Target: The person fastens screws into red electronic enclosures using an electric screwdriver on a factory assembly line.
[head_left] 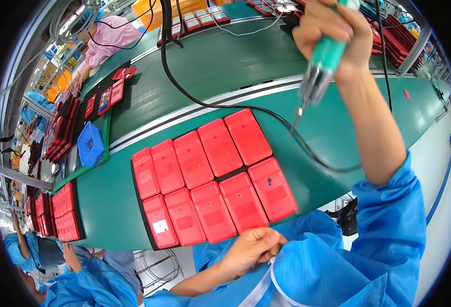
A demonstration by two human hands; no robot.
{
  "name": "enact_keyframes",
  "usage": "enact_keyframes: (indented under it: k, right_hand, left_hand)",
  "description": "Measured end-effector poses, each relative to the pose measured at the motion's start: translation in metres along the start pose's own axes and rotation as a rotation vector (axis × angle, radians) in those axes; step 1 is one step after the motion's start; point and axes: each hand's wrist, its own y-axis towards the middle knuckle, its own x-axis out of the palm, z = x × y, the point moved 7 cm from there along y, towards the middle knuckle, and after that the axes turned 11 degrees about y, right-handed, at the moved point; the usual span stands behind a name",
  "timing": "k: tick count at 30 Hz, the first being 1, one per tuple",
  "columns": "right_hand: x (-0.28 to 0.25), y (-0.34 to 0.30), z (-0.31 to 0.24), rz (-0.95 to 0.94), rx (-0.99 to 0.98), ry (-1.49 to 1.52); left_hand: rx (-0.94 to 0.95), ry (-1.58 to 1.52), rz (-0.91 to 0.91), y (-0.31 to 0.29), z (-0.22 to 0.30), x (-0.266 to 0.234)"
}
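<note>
My right hand [356, 41] is raised at the upper right, wrapped round a green and silver electric screwdriver [329, 53]. Its thin bit points down, above the bench and apart from the casings. My left hand [250, 251] is closed in a pinch at the near edge of the bench, in front of my blue coat; whatever its fingers hold is hidden. Just beyond it, several red plastic casings [218, 148] lie back side up in two rows on a black tray [233, 174]. One casing at the near left bears a white label [160, 226].
A dark cable [225, 106] curves across the green bench [108, 204] behind the tray. A blue bin [90, 144] stands at the left, near stacked red casings [66, 212]. Co-workers in blue [97, 284] and pink [114, 37] are at the left. A conveyor belt [225, 66] runs behind.
</note>
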Motion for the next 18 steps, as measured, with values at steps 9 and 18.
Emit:
enact_keyframes:
  k: [9, 18]
  right_hand:
    - [0.039, -0.078, 0.048, -0.033, -0.018, -0.189]
    - [0.075, -0.154, 0.060, 0.178, -0.382, -0.396]
  left_hand:
    - [-0.038, -0.076, -0.011, 0.004, -0.015, 0.005]
    - [0.039, -0.418, 0.035, 0.007, -0.001, 0.005]
